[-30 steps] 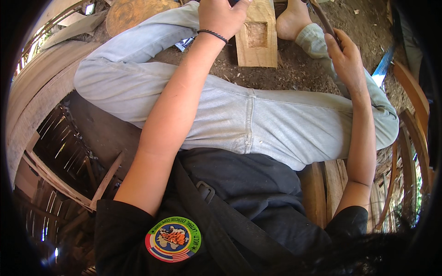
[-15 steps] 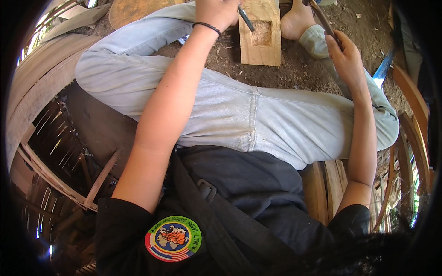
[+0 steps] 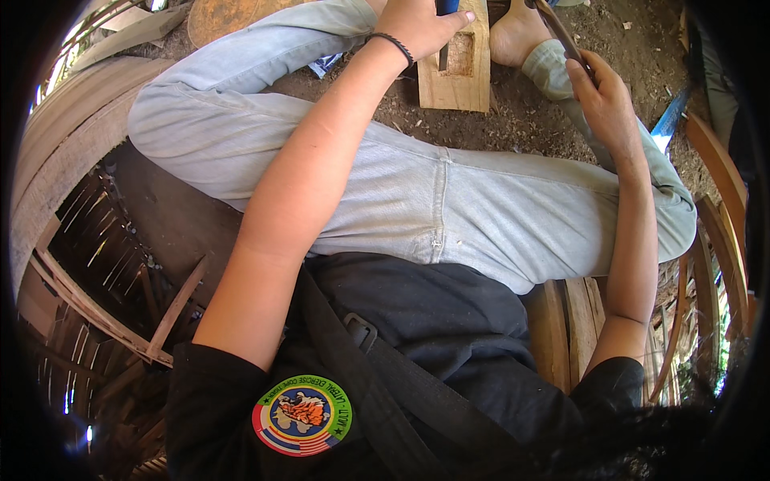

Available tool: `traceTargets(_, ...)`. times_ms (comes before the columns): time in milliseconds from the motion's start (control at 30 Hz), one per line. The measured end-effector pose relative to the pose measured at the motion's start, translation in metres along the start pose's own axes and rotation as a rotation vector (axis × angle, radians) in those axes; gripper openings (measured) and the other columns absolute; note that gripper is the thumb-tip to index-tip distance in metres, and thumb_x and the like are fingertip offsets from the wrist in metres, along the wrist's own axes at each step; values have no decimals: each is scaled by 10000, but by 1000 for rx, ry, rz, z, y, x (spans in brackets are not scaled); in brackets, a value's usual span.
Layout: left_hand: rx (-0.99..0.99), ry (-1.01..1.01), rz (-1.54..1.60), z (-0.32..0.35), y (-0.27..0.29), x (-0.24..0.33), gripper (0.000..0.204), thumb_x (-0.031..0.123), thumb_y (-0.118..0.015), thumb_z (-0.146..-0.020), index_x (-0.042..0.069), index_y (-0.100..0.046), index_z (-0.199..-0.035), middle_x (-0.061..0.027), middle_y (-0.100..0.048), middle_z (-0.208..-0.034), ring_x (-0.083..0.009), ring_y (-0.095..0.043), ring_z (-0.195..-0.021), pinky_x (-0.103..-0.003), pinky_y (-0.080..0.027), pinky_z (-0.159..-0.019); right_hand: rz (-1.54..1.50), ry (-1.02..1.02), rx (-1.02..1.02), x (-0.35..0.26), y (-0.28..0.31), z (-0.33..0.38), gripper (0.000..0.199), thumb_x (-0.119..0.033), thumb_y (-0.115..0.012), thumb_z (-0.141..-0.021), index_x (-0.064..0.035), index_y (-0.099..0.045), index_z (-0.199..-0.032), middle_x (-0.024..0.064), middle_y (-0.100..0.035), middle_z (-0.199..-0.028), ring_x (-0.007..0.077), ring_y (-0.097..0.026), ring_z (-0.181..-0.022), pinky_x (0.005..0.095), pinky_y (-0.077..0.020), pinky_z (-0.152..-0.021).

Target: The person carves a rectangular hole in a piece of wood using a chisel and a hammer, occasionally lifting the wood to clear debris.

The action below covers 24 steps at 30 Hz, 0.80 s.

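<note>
My left hand (image 3: 423, 30) is closed round the blue handle of a chisel (image 3: 443, 58), its dark blade pointing down at the left side of a squarish recess cut in a pale wooden block (image 3: 453, 98). Whether the tip touches the wood, I cannot tell. The thumb stretches rightward over the block. To the right, my right hand (image 3: 601, 90) grips a brown tool handle (image 3: 565, 34), held slanting up and left. Its far end lies past the upper edge of the picture.
My bare foot (image 3: 513, 36) rests just right of the block on brown dirt (image 3: 634, 48) strewn with wood chips. Beyond my left knee lies a round orange-brown wooden piece (image 3: 228, 18). A blue blade-like thing (image 3: 670, 120) is near my right knee; curved boards (image 3: 76, 136) stand at left.
My left hand has moved right and slightly down, turning the chisel from slanted to nearly upright at the recess's left side. My right hand has hardly moved.
</note>
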<state>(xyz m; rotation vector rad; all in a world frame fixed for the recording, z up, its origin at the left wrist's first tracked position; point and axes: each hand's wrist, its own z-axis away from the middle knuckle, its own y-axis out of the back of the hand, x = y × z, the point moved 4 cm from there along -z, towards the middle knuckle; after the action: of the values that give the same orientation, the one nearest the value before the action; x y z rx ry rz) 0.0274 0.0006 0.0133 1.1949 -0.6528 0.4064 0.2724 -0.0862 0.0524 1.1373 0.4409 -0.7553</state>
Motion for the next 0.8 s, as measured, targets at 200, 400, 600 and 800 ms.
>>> traceTargets(200, 450, -249, 53, 2, 19, -3, 397, 265, -727, -739, -23, -559, -953, -194, -658, -770, -364, -658, -742, -417, -514, -681, 30, -5, -14, -6, -2, 1, 370, -307, -540, -936, 0, -604, -1133, 114, -611, -745, 176, -573, -687, 331, -457, -654)
traceTargets(400, 331, 76, 167, 7, 27, -1, 364, 240, -726, -731, 4, -564, -955, -184, -656, -748, -349, -662, -724, -409, -517, -651, 34, -8, -29, -4, -6, 2, 368, -303, -540, -936, 0, -604, -1135, 111, -608, -734, 172, -569, -682, 327, -454, -652)
traceTargets(600, 363, -7, 61, 14, 35, 12, 409, 244, -780, -703, 15, -587, -982, -190, -656, -777, -354, -656, -773, -420, -518, -693, 39, 5, -42, -6, -7, 2, 370, -298, -538, -937, 0, -602, -1147, 104, -611, -741, 164, -562, -688, 319, -452, -656)
traceTargets(800, 339, -197, 115, 19, 20, 19, 405, 208, -814, -664, 50, -614, -979, -173, -659, -860, -355, -642, -850, -417, -516, -750, -18, 14, -21, -8, -8, 3, 365, -275, -544, -941, 11, -595, -1162, 55, -574, -724, 126, -520, -668, 299, -429, -622)
